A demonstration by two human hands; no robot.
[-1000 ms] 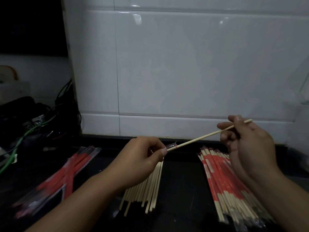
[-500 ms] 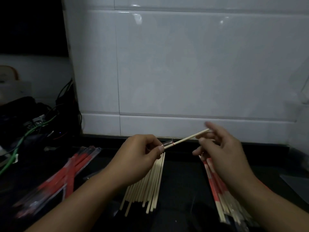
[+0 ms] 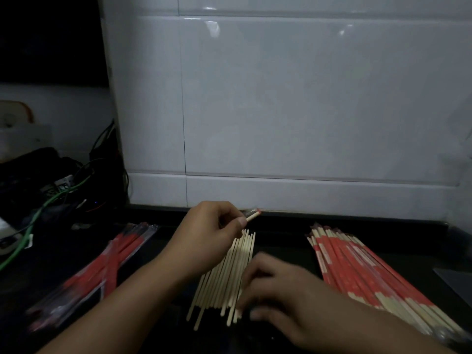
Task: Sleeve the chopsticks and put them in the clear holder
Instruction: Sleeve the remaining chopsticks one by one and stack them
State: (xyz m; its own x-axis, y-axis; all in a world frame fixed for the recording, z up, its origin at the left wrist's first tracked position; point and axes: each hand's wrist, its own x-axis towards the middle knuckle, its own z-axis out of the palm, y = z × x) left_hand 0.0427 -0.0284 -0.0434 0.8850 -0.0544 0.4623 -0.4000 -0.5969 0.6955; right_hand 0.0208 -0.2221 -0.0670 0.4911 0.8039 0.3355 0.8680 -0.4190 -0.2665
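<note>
dark counter (image 3: 281,241), no legible print; left hand (image 3: 209,233) pinching sleeved chopstick (image 3: 251,215), right hand (image 3: 286,300) blurred, grip unclear

Dark counter (image 3: 281,241), bare chopsticks (image 3: 229,272), sleeved chopsticks (image 3: 357,267), red sleeves (image 3: 107,261)

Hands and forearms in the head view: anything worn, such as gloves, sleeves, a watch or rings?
Both hands are bare: no gloves on the left hand or the right hand. Both forearms are uncovered as far as the frame's lower edge, with no sleeve cuff, watch or wristband in view. No rings show, though the right hand is motion-blurred and the light is dim, so small details cannot be ruled out.
</note>
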